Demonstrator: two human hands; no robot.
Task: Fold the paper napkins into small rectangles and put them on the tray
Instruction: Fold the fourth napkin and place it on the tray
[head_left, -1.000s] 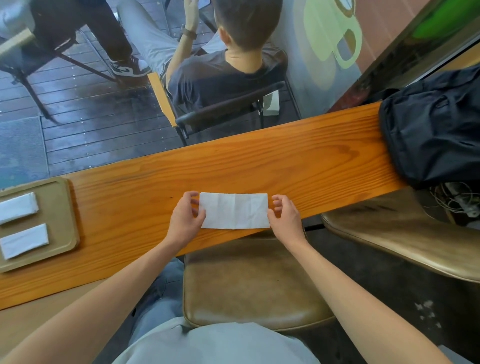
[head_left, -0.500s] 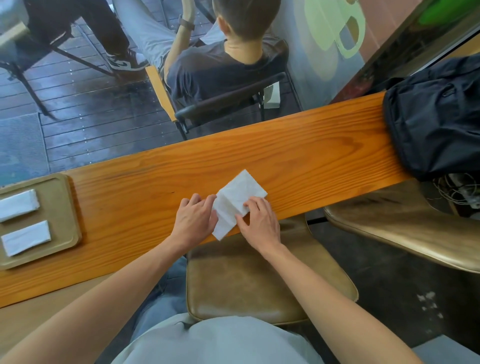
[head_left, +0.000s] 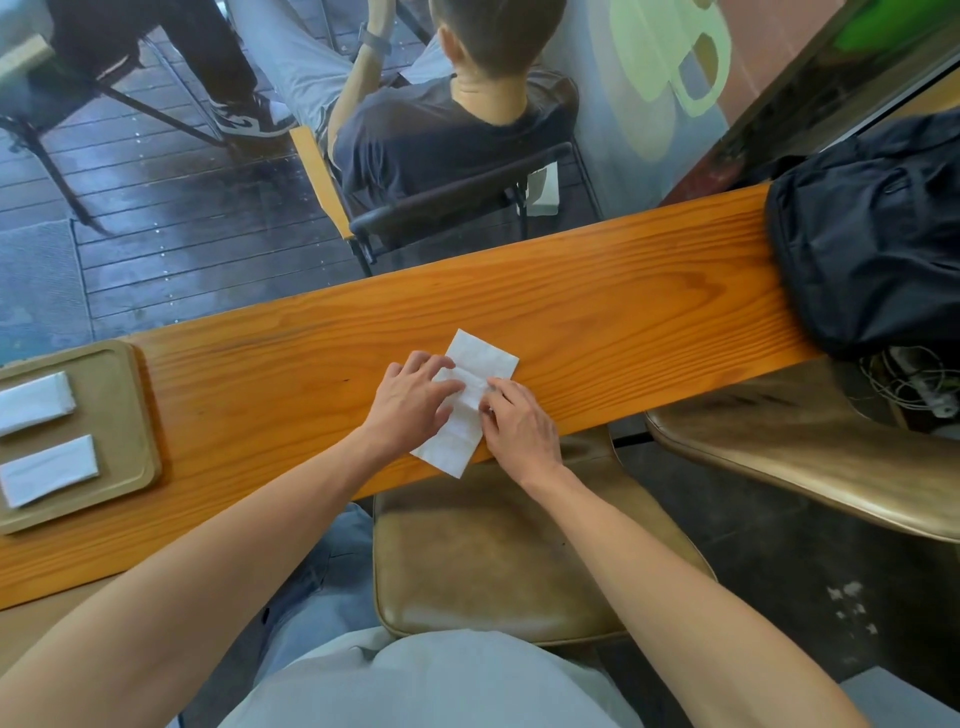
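Narrow wooden tabletop along a window. White napkin lies angled at the near edge, its lower corner overhanging. Left hand presses flat on it, fingers straight; right hand fingertips press its crease. Tray at the left end holds 2 folded napkins.

The napkin, which had lain square to the counter edge, was turned to a slant with its near corner overhanging. The left hand and right hand moved from its short ends onto its middle, fingers pressing it flat.
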